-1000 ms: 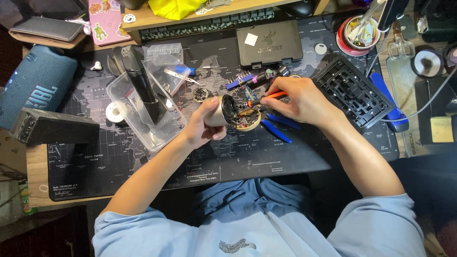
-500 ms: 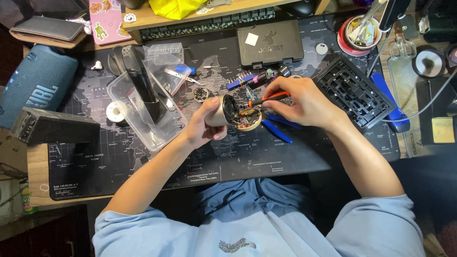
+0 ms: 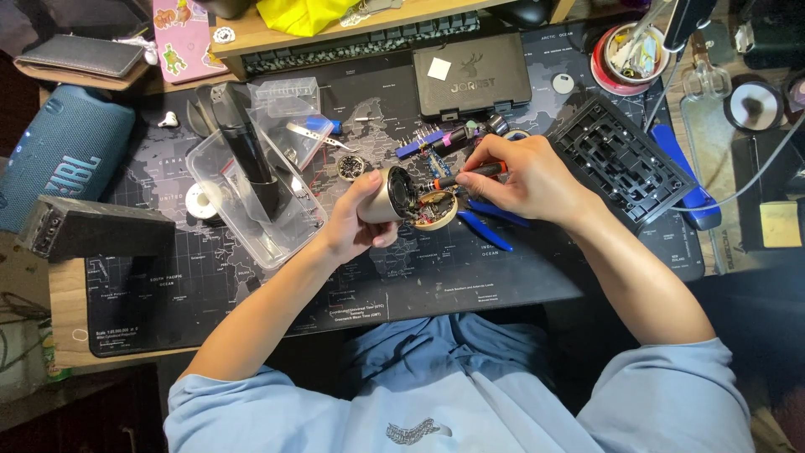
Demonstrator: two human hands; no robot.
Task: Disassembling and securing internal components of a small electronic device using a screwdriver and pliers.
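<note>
With our left hand point(image 3: 352, 225) closed around the tilted cylinder point(image 3: 384, 195) just above the worktop point(image 3: 251, 294), our right hand point(image 3: 524, 178) pinched the screwdriver point(image 3: 465, 176), which we judged best kept in line with the round board point(image 3: 436, 210).

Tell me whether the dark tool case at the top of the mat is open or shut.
Shut. The dark tool case lies flat with its lid down, and none of its contents show.
</note>
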